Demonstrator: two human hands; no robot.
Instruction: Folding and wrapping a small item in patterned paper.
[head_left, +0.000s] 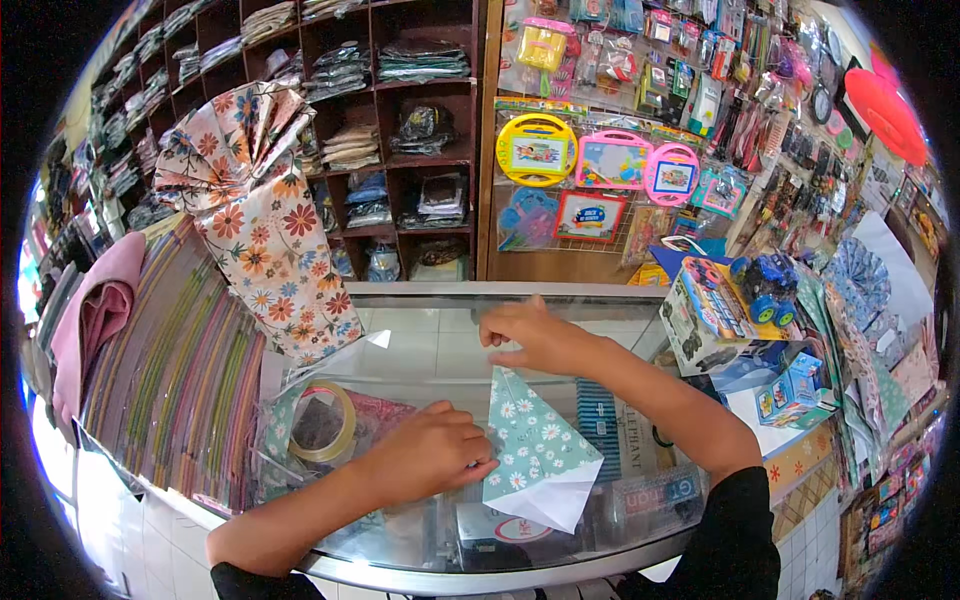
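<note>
A folded piece of green wrapping paper with white daisies (536, 439) lies on the glass counter (450, 386), its white underside showing at the lower end. My left hand (435, 457) is at the paper's left edge, fingers curled; whether it pinches the edge cannot be told. Above the paper's pointed upper end is my right hand (532, 334), its thumb close to the tip and its fingers bent; a grip is not clear. A roll of clear tape (345, 424) lies left of my left hand. Behind it stands a package in floral paper (277, 247) with a pleated fan top.
A long stack of folded papers (165, 360) fills the counter's left side, a pink cloth (97, 315) on it. At the right are a toy box (697, 322), a blue toy truck (765, 285), a small blue box (795, 390) and more patterned paper. Shelves of bagged goods rise behind.
</note>
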